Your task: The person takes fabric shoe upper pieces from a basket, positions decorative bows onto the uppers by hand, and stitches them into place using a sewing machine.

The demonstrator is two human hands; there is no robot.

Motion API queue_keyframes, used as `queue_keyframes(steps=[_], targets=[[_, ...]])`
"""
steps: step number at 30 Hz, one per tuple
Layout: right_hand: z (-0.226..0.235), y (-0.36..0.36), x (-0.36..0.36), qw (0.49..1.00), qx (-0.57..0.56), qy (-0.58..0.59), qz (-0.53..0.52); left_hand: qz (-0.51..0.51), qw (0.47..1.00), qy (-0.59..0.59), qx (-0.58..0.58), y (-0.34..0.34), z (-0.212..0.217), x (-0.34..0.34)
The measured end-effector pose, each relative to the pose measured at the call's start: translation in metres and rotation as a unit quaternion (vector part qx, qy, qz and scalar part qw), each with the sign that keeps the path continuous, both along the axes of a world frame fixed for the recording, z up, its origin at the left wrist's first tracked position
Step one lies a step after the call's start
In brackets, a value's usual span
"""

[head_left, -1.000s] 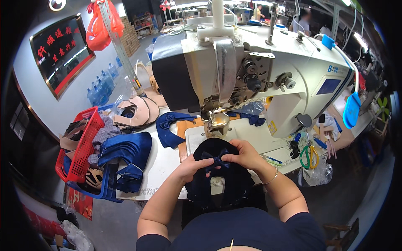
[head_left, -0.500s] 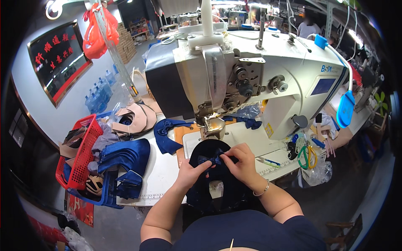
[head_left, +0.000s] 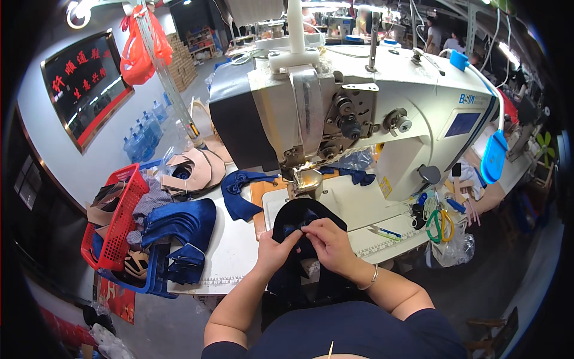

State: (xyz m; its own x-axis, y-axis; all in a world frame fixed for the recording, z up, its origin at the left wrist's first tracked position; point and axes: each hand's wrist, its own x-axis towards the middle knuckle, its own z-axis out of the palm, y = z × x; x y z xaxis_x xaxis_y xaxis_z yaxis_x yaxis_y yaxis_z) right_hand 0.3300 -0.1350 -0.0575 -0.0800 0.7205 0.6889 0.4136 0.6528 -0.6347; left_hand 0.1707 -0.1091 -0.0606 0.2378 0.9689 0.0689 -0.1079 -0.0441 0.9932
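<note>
the dark piece (head_left: 286, 210) is in front of the person, just near of the needle end of the white machine (head_left: 382, 63), over the near edge of the table (head_left: 224, 263). its rounded far end stands out plainly; its near part hangs toward the lap, mostly lost in shadow. a dark blue bow (head_left: 309, 215) sits on it, partly hidden by fingers.

the left hand (head_left: 276, 250) is clamped on the piece's left side, thumb on top beside the bow, the other fingers mostly underneath. the right hand (head_left: 332, 246) has thumb and forefinger together at the bow, seemingly pinching its near part; whether a fold or a loose end is between them is too small to tell.

the piece looks light and soft, with enough body to keep its curved outline, so it should bend easily but hardly crumple. the bow looks smoother and likely a bit slippery; it could twist or crease if pulled by a loop. the best hold seems to be the flat cloth just left of the bow, with fingers supporting below, and the bow taken lightly at its middle.

more blue pieces (head_left: 190, 216) lie to the left beside a red basket (head_left: 124, 218); scissors (head_left: 434, 226) are to the right.
</note>
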Motion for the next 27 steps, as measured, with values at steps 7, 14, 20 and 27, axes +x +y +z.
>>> queue_keyframes(steps=[7, 14, 20, 27], targets=[[0.013, -0.002, 0.012, 0.968, -0.163, 0.135, 0.131, -0.052, 0.994, -0.096, -0.025, 0.009, -0.001, -0.009], [0.025, 0.028, 0.050, 0.997, -0.063, -0.035, 0.041, -0.085, 0.977, -0.154, -0.118, 0.037, 0.019, -0.012], [0.049, 0.041, 0.047, 0.994, -0.040, -0.104, 0.004, -0.096, 0.959, -0.170, -0.208, 0.053, 0.043, -0.010], [0.065, 0.059, 0.047, 0.982, -0.044, -0.184, 0.012, -0.116, 0.921, -0.242, -0.284, 0.064, 0.041, -0.014]])
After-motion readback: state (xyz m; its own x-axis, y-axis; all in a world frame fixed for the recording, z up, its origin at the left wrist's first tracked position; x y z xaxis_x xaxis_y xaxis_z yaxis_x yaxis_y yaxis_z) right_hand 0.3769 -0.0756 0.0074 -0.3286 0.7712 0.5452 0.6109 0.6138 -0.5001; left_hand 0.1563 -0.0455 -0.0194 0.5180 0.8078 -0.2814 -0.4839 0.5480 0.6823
